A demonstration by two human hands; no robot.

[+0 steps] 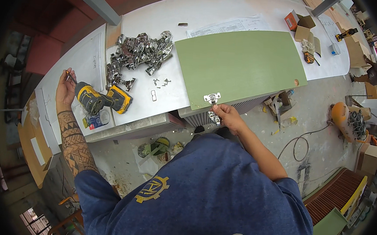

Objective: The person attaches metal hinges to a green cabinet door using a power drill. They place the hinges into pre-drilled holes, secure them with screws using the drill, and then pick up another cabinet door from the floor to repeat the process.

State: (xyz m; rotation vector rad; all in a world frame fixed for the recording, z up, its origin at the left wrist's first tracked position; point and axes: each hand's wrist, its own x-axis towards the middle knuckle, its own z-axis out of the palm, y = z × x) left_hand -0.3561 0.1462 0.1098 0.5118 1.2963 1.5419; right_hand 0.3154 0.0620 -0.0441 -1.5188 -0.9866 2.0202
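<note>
The flat board (240, 62) is soft green. The hinge (212, 97) at its near edge is shiny silver, and so is the big pile of hinges (136, 52) on the left. The drill (92, 100) is yellow and black. The table (150, 10) is white. The shirt (209, 189) is dark blue with a yellow badge (152, 189). The far right box (305, 22) is orange and brown.

hinge (212, 97) partly hidden, screws (165, 80) indistinct
</note>
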